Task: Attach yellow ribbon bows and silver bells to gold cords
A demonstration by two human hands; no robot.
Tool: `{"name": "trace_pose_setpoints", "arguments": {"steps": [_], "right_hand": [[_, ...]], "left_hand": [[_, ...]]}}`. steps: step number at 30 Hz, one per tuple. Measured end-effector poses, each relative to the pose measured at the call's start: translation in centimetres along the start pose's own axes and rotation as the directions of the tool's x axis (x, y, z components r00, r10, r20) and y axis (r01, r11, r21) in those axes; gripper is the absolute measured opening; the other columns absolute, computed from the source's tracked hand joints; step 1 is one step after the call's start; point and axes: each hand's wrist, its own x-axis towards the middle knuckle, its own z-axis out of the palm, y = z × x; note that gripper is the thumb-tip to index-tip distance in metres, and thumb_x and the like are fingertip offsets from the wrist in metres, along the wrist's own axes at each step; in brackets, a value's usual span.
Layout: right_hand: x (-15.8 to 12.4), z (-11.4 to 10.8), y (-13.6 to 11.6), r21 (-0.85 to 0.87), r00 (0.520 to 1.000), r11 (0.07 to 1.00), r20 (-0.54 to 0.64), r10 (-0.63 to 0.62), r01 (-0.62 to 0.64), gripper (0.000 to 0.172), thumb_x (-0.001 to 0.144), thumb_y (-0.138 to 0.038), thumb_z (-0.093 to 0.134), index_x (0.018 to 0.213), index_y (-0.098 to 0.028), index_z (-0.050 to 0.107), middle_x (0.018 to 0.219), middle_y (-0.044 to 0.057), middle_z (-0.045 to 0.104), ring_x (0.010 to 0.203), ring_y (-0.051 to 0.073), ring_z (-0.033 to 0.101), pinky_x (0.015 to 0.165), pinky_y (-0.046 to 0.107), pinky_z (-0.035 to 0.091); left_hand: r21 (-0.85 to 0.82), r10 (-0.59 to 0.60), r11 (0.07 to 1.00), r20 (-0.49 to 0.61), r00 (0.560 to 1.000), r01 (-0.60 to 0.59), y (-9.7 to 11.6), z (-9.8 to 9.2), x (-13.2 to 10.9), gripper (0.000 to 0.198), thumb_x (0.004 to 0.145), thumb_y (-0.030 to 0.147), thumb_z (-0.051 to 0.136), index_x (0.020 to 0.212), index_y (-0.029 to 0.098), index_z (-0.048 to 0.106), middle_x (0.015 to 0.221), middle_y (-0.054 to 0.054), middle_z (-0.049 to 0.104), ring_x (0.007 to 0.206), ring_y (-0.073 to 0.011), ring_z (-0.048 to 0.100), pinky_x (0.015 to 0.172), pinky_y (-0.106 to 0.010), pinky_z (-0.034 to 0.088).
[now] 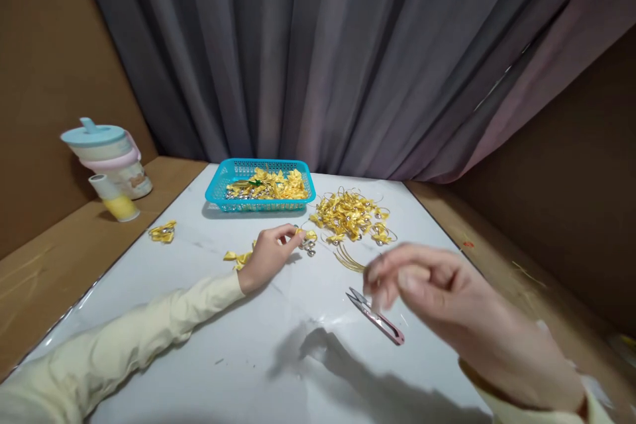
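Observation:
My left hand (pixel 271 253) reaches over the white tabletop, thumb and fingers pinched on a yellow ribbon bow (pixel 311 236). Small silver bells (pixel 309 248) lie at that bow. Partly behind my left wrist are more yellow ribbon pieces (pixel 236 258). My right hand (pixel 437 298) is raised on the near right, its fingers curled and smeared by motion; whether anything is in them cannot be made out. Just left of it on the table are pink-handled thread snips (pixel 380 322), blades apart. Several gold wire ties (pixel 348 260) lie beyond the snips.
A blue plastic basket (pixel 211 195) at the back holds yellow bows and silver bells. Right of it is a heap of yellow bows with gold loops (pixel 350 213). One bow (pixel 163 232) sits far left. A lidded cup (pixel 112 156) and a yellow-white tube (pixel 115 200) stand beyond the left edge.

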Motion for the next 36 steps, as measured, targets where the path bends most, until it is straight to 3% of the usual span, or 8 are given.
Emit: {"name": "trace_pose_setpoints", "arguments": {"steps": [5,8,10,13,18,23,31,36], "right_hand": [[-0.7,1.6,3.9,0.217,0.952,0.937,0.205,0.229,-0.272,0.015,0.083,-0.031,0.060,0.080,-0.017,0.063,0.063,0.002,0.067,0.070,0.014,0.064,0.077,0.029,0.047],[-0.1,1.7,4.8,0.088,0.967,0.967,0.109,0.231,-0.241,0.020,0.083,-0.035,0.059,0.078,-0.016,0.060,0.068,0.004,0.068,0.072,0.015,0.064,0.074,0.030,0.046],[0.4,1.2,4.8,-0.191,0.992,0.974,-0.031,0.119,-0.122,0.021,0.084,-0.036,0.056,0.079,-0.017,0.063,0.076,0.005,0.070,0.075,0.016,0.063,0.074,0.029,0.045],[1.1,0.3,4.6,-0.559,0.973,0.828,-0.161,-0.164,0.047,0.019,0.086,-0.032,0.054,0.082,-0.020,0.068,0.082,0.002,0.070,0.079,0.015,0.061,0.078,0.029,0.042],[1.3,-0.3,5.3,-0.708,0.912,0.685,-0.146,-0.382,0.173,0.014,0.086,-0.024,0.054,0.085,-0.021,0.068,0.082,0.000,0.071,0.076,0.014,0.060,0.076,0.028,0.040],[1.3,-0.2,5.7,-0.610,0.954,0.787,-0.170,-0.246,0.094,0.015,0.086,-0.025,0.054,0.082,-0.020,0.068,0.077,0.001,0.071,0.073,0.013,0.063,0.071,0.025,0.044],[1.4,1.7,7.0,-0.493,0.962,0.835,0.229,-0.147,0.245,0.019,0.087,-0.019,0.052,0.088,-0.012,0.070,0.083,0.007,0.071,0.078,0.015,0.061,0.077,0.027,0.045],[1.8,1.5,8.3,-0.189,0.972,0.981,0.220,0.084,-0.042,0.020,0.085,-0.029,0.056,0.085,-0.014,0.070,0.084,0.008,0.072,0.080,0.016,0.066,0.076,0.027,0.049]], "left_hand": [[-0.262,-0.062,0.964,-0.088,0.994,0.037,0.8,0.5,0.8,0.025,0.079,0.037,0.056,0.071,0.014,0.060,0.070,-0.001,0.061,0.070,-0.0142,0.054,0.067,-0.025,0.041],[-0.359,-0.109,0.929,-0.025,0.994,0.092,2.1,0.6,0.0,0.026,0.078,0.039,0.058,0.072,0.014,0.060,0.071,-0.001,0.061,0.071,-0.0147,0.054,0.068,-0.025,0.042],[-0.373,-0.123,0.919,0.026,0.992,0.124,3.2,0.5,-0.7,0.025,0.078,0.038,0.058,0.071,0.014,0.061,0.071,-0.001,0.061,0.072,-0.0147,0.054,0.068,-0.024,0.042],[-0.390,-0.119,0.910,0.079,0.990,0.141,4.5,0.1,-1.6,0.023,0.079,0.035,0.057,0.070,0.014,0.061,0.072,-0.001,0.061,0.073,-0.0142,0.054,0.069,-0.024,0.041],[-0.378,-0.103,0.914,0.126,0.987,0.144,5.3,0.0,-2.4,0.020,0.080,0.032,0.056,0.071,0.015,0.061,0.072,-0.001,0.061,0.074,-0.0143,0.054,0.070,-0.024,0.040],[-0.388,-0.120,0.908,0.121,0.985,0.159,5.0,0.5,-2.8,0.020,0.081,0.033,0.057,0.073,0.015,0.061,0.075,-0.001,0.061,0.075,-0.0142,0.054,0.071,-0.024,0.040],[-0.566,-0.270,0.786,0.048,0.962,0.249,3.8,0.8,-1.3,0.021,0.080,0.037,0.059,0.079,0.016,0.062,0.081,-0.003,0.067,0.081,-0.0149,0.057,0.072,-0.024,0.040],[-0.703,-0.358,0.640,0.084,0.930,0.310,3.8,-0.2,-0.2,0.021,0.075,0.036,0.064,0.079,0.016,0.060,0.082,-0.004,0.068,0.085,-0.0158,0.060,0.076,-0.024,0.041]]}}
